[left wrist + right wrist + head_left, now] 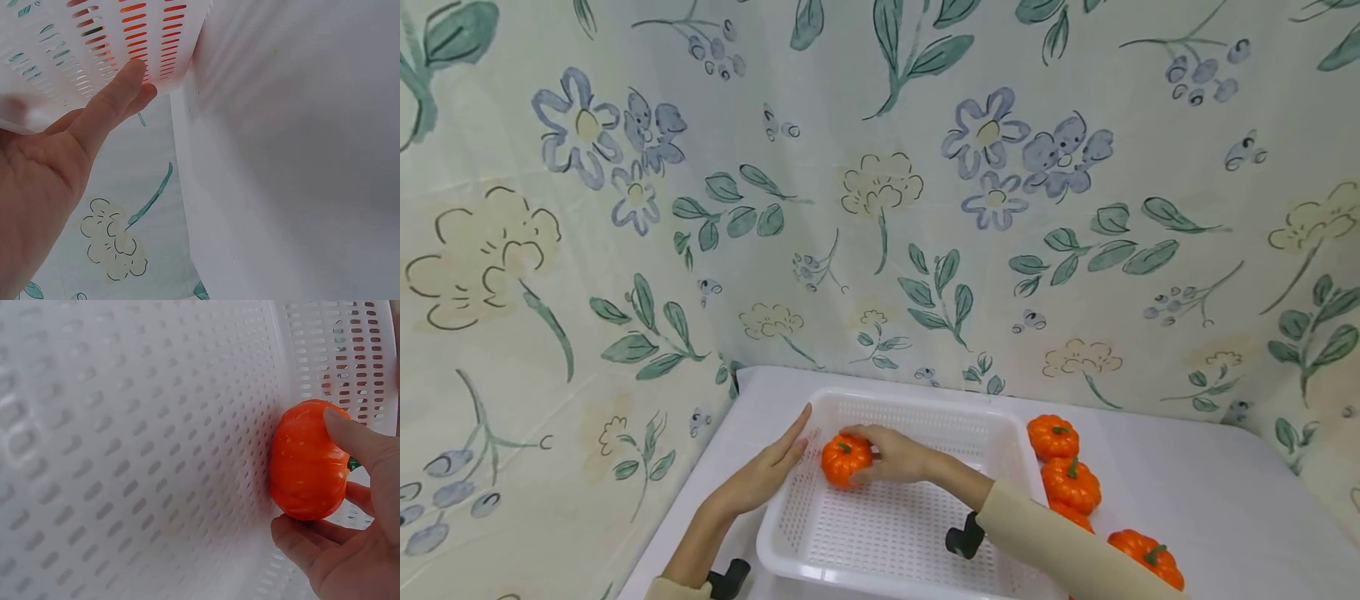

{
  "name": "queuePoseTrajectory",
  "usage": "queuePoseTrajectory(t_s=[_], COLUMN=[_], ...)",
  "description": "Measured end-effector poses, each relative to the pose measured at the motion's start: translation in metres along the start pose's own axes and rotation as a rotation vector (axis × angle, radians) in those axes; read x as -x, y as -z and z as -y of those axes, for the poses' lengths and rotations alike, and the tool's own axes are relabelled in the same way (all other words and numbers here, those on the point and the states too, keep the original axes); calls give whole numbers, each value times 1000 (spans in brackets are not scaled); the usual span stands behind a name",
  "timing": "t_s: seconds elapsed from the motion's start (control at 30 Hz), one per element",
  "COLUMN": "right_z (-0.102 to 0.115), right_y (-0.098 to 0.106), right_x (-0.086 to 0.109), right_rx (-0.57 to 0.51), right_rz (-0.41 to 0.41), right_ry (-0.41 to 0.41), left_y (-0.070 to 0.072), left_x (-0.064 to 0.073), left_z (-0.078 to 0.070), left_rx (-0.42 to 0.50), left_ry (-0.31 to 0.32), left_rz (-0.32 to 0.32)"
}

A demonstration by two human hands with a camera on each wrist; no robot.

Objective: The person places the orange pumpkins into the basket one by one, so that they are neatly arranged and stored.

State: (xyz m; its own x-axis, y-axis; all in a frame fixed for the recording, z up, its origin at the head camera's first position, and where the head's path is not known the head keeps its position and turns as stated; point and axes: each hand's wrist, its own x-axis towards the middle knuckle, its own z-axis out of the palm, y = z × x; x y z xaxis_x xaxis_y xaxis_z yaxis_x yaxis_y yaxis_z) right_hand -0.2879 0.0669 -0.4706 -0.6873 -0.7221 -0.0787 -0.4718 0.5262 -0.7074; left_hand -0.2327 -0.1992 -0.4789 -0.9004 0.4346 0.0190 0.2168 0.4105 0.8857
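Observation:
A small orange pumpkin (844, 463) with a green stem sits in the left part of a white perforated plastic basket (910, 533). My right hand (898, 456) grips it from the right, thumb and fingers curved about its sides. In the right wrist view the pumpkin (309, 462) is at the basket floor, close to the slotted wall. My left hand (763, 473) rests against the outside of the basket's left wall. Its fingers look fairly straight in the left wrist view, where orange shows through the slots beyond the fingertips (132, 72).
Right of the basket, several more orange pumpkins stand on the white-covered table (1232, 492), among them one at the back (1052, 437) and one nearer the front (1147, 557). A floral curtain (880, 208) hangs behind and at the left. My right sleeve (1060, 542) partly covers the pumpkins.

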Motion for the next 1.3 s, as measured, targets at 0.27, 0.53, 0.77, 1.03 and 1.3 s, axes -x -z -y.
queuePoseTrajectory(t_s=[0.27,0.53,0.77,1.03,1.3], right_z=[17,41,31,-5,-58], right_y=[11,49,85,122,148], right_x=[10,45,100,163,199], right_rx=[116,195,137,164,187], right_rz=[39,31,-160,-331,-436], right_ry=[-78,-108,-23,-105,-175], left_y=[0,0,-1,1,-1], left_x=[0,1,2,2,2], left_z=[-1,-1,-4,-2,-6], left_rx=[-11,-13,-6,-9,-2], left_ry=[-15,-5,-2,36,14], left_rz=[2,-1,-1,-13,-2])
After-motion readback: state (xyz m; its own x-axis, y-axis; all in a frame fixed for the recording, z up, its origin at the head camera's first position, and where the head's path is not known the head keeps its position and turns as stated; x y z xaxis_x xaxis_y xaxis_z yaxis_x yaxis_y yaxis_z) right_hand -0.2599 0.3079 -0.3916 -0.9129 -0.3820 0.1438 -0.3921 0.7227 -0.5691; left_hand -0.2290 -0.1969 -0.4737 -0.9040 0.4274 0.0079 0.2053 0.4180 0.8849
